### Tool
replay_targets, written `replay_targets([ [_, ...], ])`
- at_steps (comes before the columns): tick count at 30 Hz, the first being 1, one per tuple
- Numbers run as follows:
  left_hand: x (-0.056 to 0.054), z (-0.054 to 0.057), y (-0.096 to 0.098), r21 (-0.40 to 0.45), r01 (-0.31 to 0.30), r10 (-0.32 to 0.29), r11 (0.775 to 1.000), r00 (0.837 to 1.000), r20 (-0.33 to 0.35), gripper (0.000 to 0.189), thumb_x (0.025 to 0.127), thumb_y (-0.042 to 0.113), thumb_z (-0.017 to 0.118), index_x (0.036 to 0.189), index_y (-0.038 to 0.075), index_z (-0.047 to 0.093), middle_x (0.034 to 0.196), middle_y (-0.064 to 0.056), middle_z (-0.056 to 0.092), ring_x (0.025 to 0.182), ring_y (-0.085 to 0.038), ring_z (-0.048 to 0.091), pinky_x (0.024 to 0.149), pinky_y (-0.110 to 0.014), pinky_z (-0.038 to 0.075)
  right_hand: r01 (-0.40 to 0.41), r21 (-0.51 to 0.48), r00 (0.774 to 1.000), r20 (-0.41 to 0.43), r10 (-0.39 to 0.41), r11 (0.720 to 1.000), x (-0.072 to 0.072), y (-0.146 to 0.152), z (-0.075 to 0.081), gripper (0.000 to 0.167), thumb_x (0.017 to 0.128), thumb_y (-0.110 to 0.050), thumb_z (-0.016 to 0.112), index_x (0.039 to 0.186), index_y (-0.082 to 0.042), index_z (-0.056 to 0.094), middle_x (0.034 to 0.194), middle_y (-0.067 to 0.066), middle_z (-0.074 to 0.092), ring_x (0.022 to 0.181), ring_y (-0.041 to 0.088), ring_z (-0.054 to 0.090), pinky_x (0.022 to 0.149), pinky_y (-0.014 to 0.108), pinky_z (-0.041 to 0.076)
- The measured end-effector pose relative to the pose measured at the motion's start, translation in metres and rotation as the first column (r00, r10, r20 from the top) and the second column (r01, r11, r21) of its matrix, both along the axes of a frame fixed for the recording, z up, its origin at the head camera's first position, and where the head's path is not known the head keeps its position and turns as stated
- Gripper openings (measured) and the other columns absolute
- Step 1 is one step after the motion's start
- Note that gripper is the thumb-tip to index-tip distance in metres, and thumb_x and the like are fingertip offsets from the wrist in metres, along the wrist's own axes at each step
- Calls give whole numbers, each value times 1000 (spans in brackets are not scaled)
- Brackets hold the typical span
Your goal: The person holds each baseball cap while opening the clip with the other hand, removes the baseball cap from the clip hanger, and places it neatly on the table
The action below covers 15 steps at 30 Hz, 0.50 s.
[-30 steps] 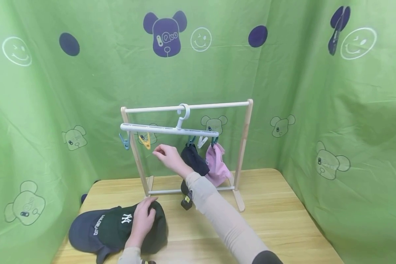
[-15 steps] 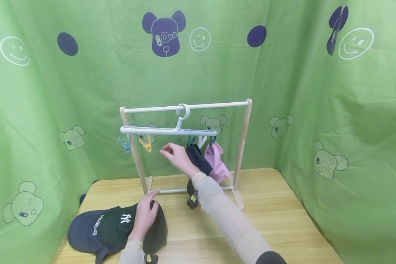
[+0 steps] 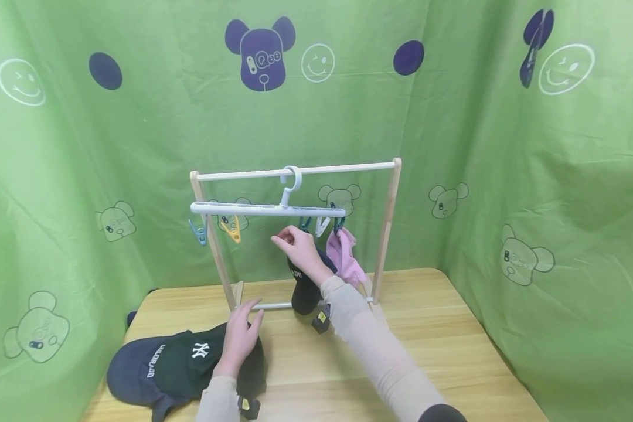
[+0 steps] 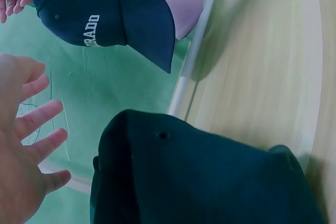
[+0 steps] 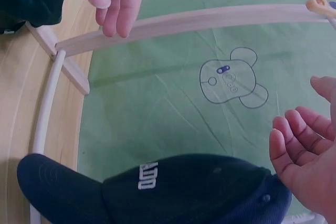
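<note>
Far left of the wooden table: navy cap lying on its side, overlapping a dark green cap with white NY emblem. Left hand just above the green cap's right part; fingers spread apart, holding nothing. Behind, a white hanger hooked on the rod of a wooden rack; blue clip at its left end, yellow clip next. Right hand below the hanger's middle, fingers loosely bent and apart from the thumb, gripping nothing; contact with the lettered dark cap hanging behind it: cannot tell. Farther right, white clip, then pink cap suspended from a dark clip.
</note>
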<state>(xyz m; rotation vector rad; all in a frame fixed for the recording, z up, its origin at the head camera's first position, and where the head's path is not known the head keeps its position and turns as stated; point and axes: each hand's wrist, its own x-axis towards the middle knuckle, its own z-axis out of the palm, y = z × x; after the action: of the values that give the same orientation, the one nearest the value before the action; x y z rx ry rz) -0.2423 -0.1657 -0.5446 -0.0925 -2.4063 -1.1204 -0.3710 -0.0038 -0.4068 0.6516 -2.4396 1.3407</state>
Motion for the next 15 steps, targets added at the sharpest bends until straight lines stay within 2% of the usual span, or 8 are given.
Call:
replay_targets([
  [6,-9,-3,5,13,-5,5,1000,1000,-12,33,93,17,65,124,9,64,128,-17,63,122,-36,56,105,-54,42,27,-34,999,18,-26,999,-2,12,3,30,91,-33,67,100,-5,67,84,9,69,75,16,60,72,25,51],
  [15,-17,1,15,48,18,-19,999,999,25,39,94,26,63,130,9,60,132,-16,61,126,-37,53,109,-54,40,50,-86,999,21,-49,995,-7,28,7,31,90,-33,67,99,-4,67,85,10,70,75,17,62,69,23,51],
])
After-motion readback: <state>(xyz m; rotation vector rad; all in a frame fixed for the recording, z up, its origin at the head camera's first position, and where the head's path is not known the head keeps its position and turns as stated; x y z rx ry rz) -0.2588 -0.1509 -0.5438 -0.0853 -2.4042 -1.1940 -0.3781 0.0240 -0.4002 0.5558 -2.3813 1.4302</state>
